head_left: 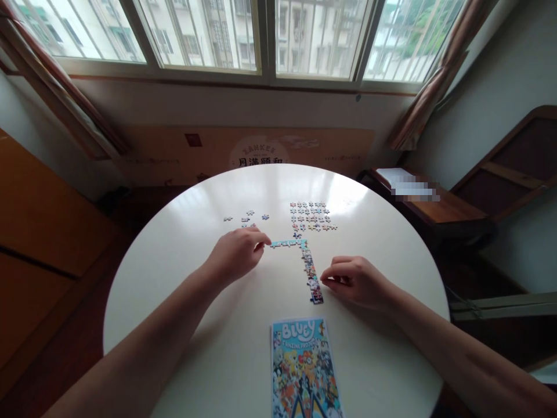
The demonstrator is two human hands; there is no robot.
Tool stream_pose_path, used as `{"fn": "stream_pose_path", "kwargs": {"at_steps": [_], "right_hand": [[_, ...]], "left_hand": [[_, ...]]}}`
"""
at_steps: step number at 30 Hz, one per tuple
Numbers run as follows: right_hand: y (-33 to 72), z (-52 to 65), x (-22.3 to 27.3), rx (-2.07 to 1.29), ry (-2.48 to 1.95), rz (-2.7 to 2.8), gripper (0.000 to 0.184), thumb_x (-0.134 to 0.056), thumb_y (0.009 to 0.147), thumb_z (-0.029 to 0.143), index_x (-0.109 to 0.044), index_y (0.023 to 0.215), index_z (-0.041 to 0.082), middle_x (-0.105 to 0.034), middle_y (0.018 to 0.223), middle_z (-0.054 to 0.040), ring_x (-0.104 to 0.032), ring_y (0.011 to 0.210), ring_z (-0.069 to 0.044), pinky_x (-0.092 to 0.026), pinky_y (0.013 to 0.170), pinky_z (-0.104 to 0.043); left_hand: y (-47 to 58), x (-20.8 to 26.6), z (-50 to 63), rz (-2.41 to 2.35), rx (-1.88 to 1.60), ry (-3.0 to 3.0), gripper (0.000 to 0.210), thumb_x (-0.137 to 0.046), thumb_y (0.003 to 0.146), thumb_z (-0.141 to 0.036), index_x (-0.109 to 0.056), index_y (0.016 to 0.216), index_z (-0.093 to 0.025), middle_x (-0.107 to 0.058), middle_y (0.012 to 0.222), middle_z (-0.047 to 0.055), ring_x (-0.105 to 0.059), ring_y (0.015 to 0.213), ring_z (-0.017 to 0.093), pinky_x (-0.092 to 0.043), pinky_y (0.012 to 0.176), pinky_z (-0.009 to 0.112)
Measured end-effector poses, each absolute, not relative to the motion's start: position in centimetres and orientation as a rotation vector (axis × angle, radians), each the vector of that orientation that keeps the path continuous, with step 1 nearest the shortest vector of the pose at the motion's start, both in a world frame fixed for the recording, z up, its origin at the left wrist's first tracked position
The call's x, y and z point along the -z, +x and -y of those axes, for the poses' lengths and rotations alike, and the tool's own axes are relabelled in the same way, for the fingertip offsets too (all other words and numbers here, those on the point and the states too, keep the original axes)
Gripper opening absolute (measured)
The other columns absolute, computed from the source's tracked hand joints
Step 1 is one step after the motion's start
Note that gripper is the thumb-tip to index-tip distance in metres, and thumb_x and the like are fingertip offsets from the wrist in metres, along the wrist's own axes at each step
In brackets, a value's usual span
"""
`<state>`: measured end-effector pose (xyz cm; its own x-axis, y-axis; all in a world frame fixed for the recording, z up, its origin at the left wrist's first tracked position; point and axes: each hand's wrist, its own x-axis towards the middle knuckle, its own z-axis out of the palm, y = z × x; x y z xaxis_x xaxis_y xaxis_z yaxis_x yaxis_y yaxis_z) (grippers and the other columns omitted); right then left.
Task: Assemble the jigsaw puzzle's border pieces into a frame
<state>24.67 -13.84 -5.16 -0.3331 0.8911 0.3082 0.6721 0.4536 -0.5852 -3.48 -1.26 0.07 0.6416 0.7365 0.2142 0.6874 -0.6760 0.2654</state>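
Joined jigsaw pieces form a corner on the round table: a light blue top strip [287, 244] and a colourful side strip [310, 270] running down toward me. At the left end of the top strip, my left hand [239, 249] is closed, its thumb and fingertips pinched at the end puzzle piece. My right hand [359, 280] is also closed, with its fingertips beside the lower right edge of the side strip. Whatever it holds, if anything, is hidden. Nearer to me lies a picture sheet [304, 366] headed "BLUEY".
Loose puzzle pieces [310, 216] lie in rows beyond the strips. Several more loose pieces [245, 219] are scattered beyond my left hand. The white table [174, 313] has a rounded edge. A wooden chair [426, 203] stands at the right, and windows are behind the table.
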Motion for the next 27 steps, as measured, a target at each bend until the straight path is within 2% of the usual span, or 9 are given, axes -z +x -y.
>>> {"fn": "stream_pose_path", "kwargs": {"at_steps": [4,8,14,27], "right_hand": [[24.5,13.8,5.0,-0.354,-1.435,2.058,0.016,-0.063,0.088,0.018,-0.078,0.084,0.023,-0.067,0.072,0.0004,-0.054,0.057,-0.010,-0.041,0.058,-0.025],[24.3,13.9,4.9,-0.342,-1.528,2.038,0.015,-0.064,0.088,0.020,-0.078,0.083,0.024,-0.066,0.069,0.0013,-0.055,0.057,-0.010,-0.040,0.058,-0.025],[23.9,14.1,4.9,-0.336,-1.539,2.073,0.016,-0.064,0.088,0.021,-0.078,0.083,0.026,-0.067,0.070,0.0016,-0.055,0.057,-0.010,-0.039,0.058,-0.025],[23.9,14.0,5.0,-0.381,-1.485,2.125,0.016,-0.064,0.089,0.020,-0.078,0.085,0.026,-0.067,0.070,0.0011,-0.057,0.058,-0.011,-0.040,0.057,-0.025]], "left_hand": [[-3.8,0.2,0.6,-1.390,-0.320,2.627,0.021,-0.058,0.090,-0.026,-0.079,0.096,-0.025,-0.076,0.110,0.003,-0.070,0.108,0.027,-0.056,0.083,0.036],[-3.3,0.8,0.8,-1.392,-0.292,2.613,0.019,-0.059,0.092,-0.028,-0.078,0.095,-0.025,-0.076,0.109,0.003,-0.064,0.122,0.027,-0.054,0.087,0.035],[-2.7,1.4,0.9,-1.405,-0.261,2.617,0.023,-0.056,0.094,-0.027,-0.078,0.090,-0.025,-0.076,0.104,0.002,-0.070,0.100,0.024,-0.053,0.079,0.035],[-2.4,1.3,1.1,-1.402,-0.283,2.594,0.023,-0.055,0.094,-0.025,-0.079,0.094,-0.025,-0.075,0.106,0.003,-0.069,0.104,0.024,-0.053,0.082,0.033]]}}
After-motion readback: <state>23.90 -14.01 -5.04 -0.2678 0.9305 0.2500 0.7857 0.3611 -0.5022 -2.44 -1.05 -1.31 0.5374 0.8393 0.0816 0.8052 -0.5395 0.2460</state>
